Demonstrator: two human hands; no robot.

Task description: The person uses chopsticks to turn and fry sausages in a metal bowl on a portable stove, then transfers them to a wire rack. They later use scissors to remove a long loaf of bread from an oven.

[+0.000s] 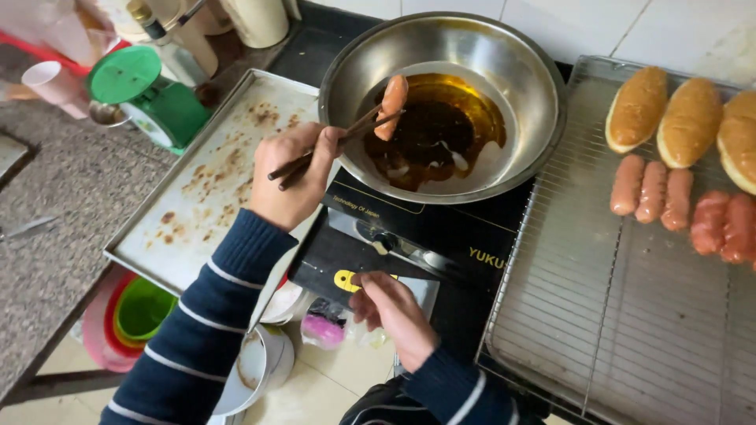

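Left hand: fingers closed around the near ends of dark chopsticks, whose tips pinch a sausage. The sausage lies up and to the right of the fingers, at the far end of the sticks, held above the dark oil inside the steel bowl. Its long axis runs near-to-far, almost upright, crossing the sticks. Right hand: fingers curled loosely at the near edge of the black cooker, holding nothing that can be made out, well apart from the sausage. The wire rack with sausages and buns lies to the right; a stained tray lies left.
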